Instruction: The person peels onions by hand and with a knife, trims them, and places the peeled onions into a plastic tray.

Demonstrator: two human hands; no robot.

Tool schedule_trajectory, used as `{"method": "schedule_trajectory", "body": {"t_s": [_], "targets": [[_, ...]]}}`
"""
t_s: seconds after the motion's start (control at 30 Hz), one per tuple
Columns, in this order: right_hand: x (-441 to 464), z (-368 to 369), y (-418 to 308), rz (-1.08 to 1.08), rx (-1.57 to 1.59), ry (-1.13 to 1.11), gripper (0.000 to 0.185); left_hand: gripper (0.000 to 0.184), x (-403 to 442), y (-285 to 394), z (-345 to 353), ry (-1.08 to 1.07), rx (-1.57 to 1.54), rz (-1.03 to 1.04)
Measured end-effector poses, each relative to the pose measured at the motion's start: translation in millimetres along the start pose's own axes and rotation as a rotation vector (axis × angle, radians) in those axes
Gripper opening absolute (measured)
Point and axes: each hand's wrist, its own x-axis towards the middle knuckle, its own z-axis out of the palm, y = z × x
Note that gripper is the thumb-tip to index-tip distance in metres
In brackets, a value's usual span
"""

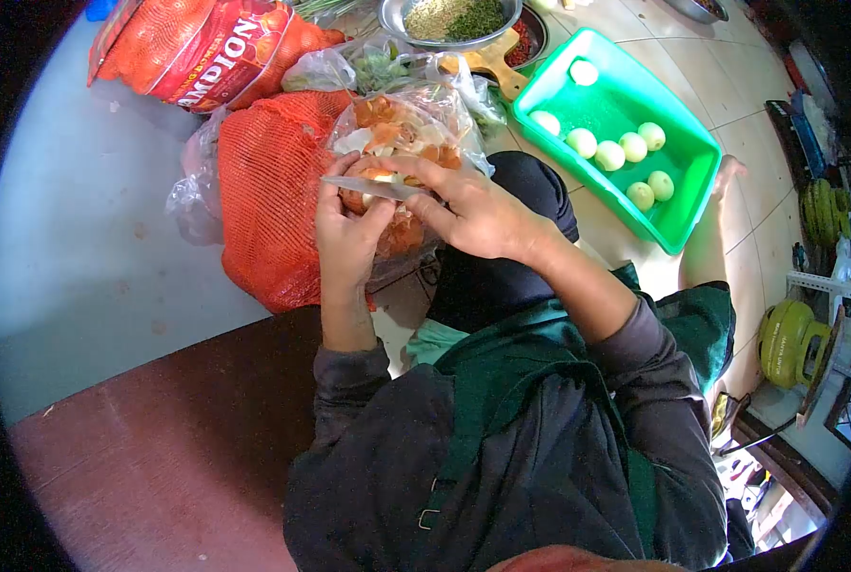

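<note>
My left hand (pixel 345 234) is closed around a partly peeled onion (pixel 353 201) with brown skin still on part of it. In my right hand (pixel 480 215) is a knife (pixel 373 187), its blade lying across the onion and pointing left. My right fingers reach over the onion's far side, and the knife's handle is hidden in my grip. Beneath both hands, a clear plastic bag (pixel 447 119) holds onion skins (pixel 408 139). To the right, a green tub (pixel 578 52) contains several peeled white onions (pixel 609 155).
An orange mesh sack (pixel 268 191) stands left of my hands, with a labelled onion sack (pixel 211 52) behind it. At the back are a metal bowl (pixel 402 27) of chopped ingredients and a wooden board (pixel 494 63). A green gas cylinder (pixel 786 343) stands far right.
</note>
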Motion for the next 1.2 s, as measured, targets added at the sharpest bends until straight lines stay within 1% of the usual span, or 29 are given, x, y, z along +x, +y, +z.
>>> {"method": "schedule_trajectory", "body": {"t_s": [0.1,0.23,0.33,0.43,0.5,0.63,0.7,0.83,0.9,1.0,1.03,1.1,1.2], "targets": [[0,10,11,-0.108,-0.073,0.092,0.039,0.058,0,-1,0,0.006,0.038,0.009],[-1,8,11,-0.091,-0.076,0.051,0.04,0.056,0,3,1,0.021,0.05,-0.039],[0,5,12,-0.102,-0.052,0.047,0.041,0.055,0,1,2,0.02,0.034,0.012],[1,4,13,-0.089,-0.04,0.023,0.041,0.055,-1,1,2,0.005,-0.04,-0.041],[1,4,13,-0.072,-0.016,0.002,0.041,0.055,0,1,3,0.011,-0.036,-0.039],[2,14,18,-0.084,-0.157,0.078,0.04,0.053,1,-1,5,0.039,-0.048,0.007],[0,18,14,-0.059,-0.196,0.101,0.039,0.051,0,2,3,0.031,-0.054,-0.05],[3,22,9,-0.074,-0.162,0.167,0.037,0.05,-2,7,4,0.026,-0.051,-0.118],[5,23,12,-0.086,-0.15,0.19,0.035,0.051,-2,6,3,0.018,-0.025,-0.094],[6,22,17,-0.071,-0.047,0.174,0.032,0.053,-2,7,4,0.026,-0.045,-0.104],[7,22,17,-0.06,-0.003,0.196,0.031,0.053,-3,8,4,0.033,-0.06,-0.116],[8,21,16,-0.039,0.086,0.238,0.029,0.055,-2,8,3,0.04,-0.053,-0.072],[7,12,12,0.11,0.13,0.157,0.034,0.057,-1,2,0,0.031,-0.099,-0.049]]}}
